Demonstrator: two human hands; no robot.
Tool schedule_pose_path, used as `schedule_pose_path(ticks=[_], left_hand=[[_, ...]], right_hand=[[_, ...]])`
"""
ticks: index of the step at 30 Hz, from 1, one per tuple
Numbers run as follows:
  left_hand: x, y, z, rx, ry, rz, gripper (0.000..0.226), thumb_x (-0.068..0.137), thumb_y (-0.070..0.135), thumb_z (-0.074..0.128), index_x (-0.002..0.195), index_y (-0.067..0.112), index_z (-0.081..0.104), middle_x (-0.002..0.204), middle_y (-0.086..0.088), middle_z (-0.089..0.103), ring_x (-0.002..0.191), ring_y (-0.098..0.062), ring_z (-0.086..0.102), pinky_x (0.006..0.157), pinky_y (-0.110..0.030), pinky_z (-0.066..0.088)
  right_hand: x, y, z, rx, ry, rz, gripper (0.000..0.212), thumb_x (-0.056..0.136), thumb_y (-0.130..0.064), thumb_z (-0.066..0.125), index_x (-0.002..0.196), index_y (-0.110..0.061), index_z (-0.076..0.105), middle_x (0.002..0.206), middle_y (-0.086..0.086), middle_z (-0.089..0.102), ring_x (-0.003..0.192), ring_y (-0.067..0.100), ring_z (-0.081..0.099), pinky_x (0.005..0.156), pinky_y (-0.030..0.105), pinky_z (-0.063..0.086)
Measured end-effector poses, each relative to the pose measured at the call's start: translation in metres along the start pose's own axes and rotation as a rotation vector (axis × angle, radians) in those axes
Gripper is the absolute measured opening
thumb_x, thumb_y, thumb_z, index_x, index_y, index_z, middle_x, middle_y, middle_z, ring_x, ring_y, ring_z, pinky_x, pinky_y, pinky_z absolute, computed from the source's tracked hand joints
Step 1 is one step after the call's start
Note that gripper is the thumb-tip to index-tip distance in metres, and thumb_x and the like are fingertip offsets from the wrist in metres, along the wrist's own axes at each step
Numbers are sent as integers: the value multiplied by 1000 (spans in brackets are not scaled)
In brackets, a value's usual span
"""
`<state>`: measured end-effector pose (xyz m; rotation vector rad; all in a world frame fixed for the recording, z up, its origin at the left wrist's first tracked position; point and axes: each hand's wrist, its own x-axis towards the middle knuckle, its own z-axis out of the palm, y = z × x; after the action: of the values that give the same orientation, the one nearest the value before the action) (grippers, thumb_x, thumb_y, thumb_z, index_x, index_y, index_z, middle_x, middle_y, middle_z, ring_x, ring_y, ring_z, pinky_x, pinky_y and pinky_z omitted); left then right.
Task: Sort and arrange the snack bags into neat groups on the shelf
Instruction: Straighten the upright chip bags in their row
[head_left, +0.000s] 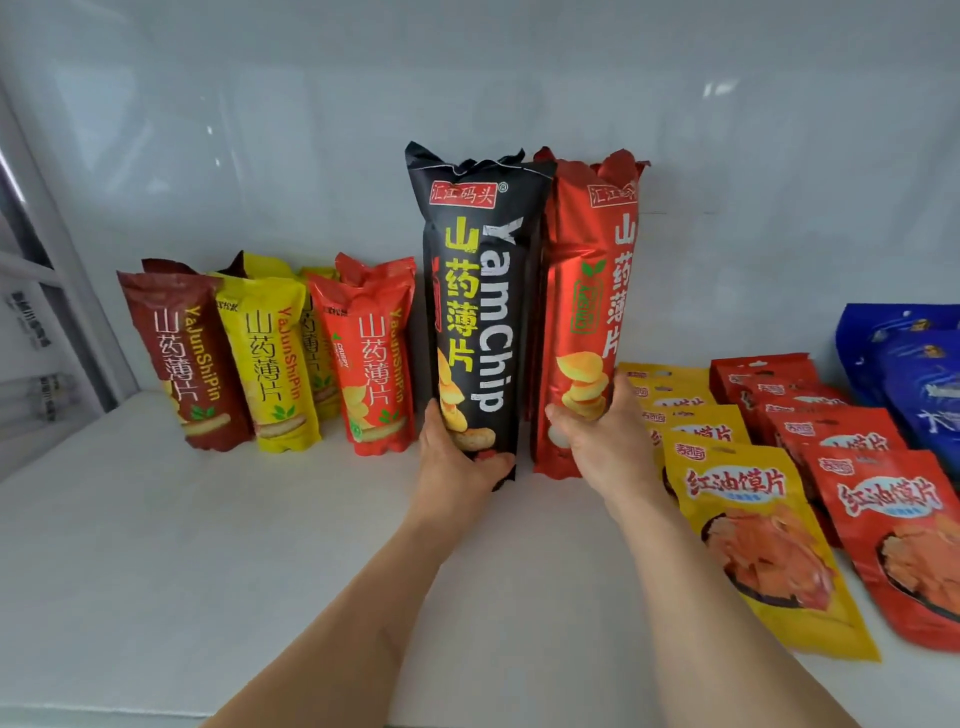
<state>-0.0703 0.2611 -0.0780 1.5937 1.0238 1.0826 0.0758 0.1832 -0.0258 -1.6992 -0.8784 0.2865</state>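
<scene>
A tall black YamChip bag stands upright at the middle of the white shelf. My left hand grips its bottom. Right beside it stands a tall red yam chip bag, held near its base by my right hand. The two bags touch side by side. Left of them stand shorter bags: a dark red one, a yellow one and a red one, with more bags partly hidden behind.
On the right lie overlapping rows of flat yellow pouches and red pouches. Blue bags sit at the far right. A white back wall closes the shelf, and a frame stands at the left.
</scene>
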Motion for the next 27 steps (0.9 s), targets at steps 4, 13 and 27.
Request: schedule_pose_path(ticks=[4,13,27], left_hand=[[2,-1,1,-6,-15,-4,85,73,13,78,142,35,32,127,4,57,113,-17,60,91,-32,53],[13,-3,-3,99,36,-17,103,73,22,86,156,22,24,140,1,36,120,-15,45,107,-37,43],[12,-4,0,176,63,7,98,75,29,87,153,19,29,139,2,37,130,-19,45,110,-37,42]], right_hand=[[9,-3,-7,77,-3,24,57,86,-19,73,133,-27,41,100,-11,56,74,-3,56,43,3,38],[12,1,7,-15,78,-19,94,64,-42,84,142,-33,33,129,-4,52,117,21,54,94,49,53],[9,-1,2,94,60,-2,75,77,-40,81,136,-25,36,126,-5,55,111,19,58,84,34,51]])
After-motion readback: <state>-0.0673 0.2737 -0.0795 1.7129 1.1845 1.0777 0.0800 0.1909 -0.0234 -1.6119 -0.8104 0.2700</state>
